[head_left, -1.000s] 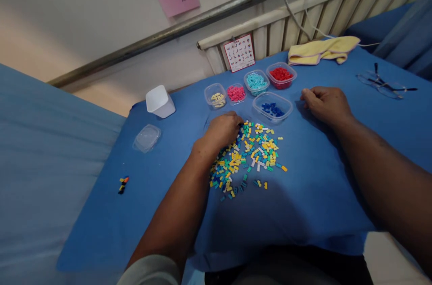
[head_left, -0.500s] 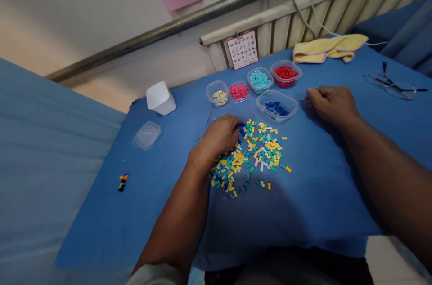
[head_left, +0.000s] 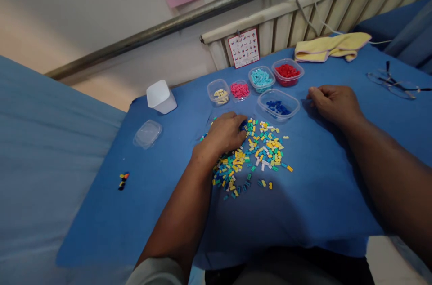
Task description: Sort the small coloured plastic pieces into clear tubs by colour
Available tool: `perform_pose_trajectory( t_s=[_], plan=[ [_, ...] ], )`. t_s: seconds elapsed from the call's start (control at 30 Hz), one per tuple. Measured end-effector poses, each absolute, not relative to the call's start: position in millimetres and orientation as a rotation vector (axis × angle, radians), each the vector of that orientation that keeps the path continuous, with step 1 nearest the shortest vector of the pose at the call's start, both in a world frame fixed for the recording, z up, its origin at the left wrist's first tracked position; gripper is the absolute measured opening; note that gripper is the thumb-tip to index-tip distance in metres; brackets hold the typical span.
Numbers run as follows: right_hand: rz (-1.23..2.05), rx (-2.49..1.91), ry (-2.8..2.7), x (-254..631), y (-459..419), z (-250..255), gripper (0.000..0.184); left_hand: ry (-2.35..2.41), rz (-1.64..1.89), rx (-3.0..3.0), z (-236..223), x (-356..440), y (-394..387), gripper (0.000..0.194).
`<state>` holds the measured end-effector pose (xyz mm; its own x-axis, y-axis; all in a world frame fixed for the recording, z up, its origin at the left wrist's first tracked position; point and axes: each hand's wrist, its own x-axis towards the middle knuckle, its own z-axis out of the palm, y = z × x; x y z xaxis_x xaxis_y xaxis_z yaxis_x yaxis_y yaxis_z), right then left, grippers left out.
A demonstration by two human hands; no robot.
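My left hand (head_left: 227,134) lies over the upper left part of a pile of small toy bricks (head_left: 270,148) in yellow, green, teal, white and blue. Its thumb and index finger are apart, with dark blue bricks showing in the gap; the other fingers are partly hidden. On the cloth at the right, my right hand (head_left: 335,104) rests on its side with the fingers curled in. Whether anything is inside it cannot be seen. Between the hands, beyond the pile, stands a clear tub (head_left: 278,106) with some dark blue bricks.
Tubs of cream (head_left: 220,95), pink (head_left: 240,91), light blue (head_left: 261,79) and red bricks (head_left: 287,73) line the back. A white container (head_left: 162,97), clear lid (head_left: 147,134) and small brick figure (head_left: 123,180) are left. A yellow cloth (head_left: 332,47) and glasses (head_left: 396,83) are right.
My left index finger has stretched forward and away from the thumb, widening the gap over the dark blue bricks. The right hand keeps its place and curled shape.
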<state>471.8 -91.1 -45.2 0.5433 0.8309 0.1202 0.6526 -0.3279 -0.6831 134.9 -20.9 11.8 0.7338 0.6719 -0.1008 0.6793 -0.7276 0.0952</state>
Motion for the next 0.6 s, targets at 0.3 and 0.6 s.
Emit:
perform_pose_trajectory(
  t_s=[0.3,0.6],
  plan=[
    [0.309,-2.094,-1.211,471.9,-91.6,-44.5,0.039,1.089,-0.133,2.804,14.1,136.9,-16.4,0.037],
    [0.295,-2.097,-1.222,472.3,-92.0,-45.5,0.039,1.107,-0.132,2.774,12.5,135.4,-15.7,0.031]
  ],
)
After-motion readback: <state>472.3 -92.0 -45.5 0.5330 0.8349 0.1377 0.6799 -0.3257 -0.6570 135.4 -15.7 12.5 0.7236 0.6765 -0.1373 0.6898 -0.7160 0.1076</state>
